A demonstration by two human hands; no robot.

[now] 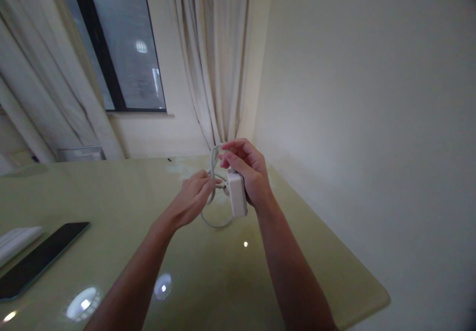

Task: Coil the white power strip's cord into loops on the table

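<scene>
Above the middle of a glossy pale-green table (305,266), my right hand (250,172) is closed around a white power adapter (237,197), with its thumb and fingers pinching a loop of the white cable (213,165) at the top. My left hand (193,199) is closed on the same cable just left of the adapter. A slack loop of cable hangs below both hands.
A dark tablet (40,259) lies flat at the table's left edge beside a white keyboard-like object (17,241). Cream curtains (215,58) and a dark window (119,43) stand behind the table. A plain wall runs along the right side.
</scene>
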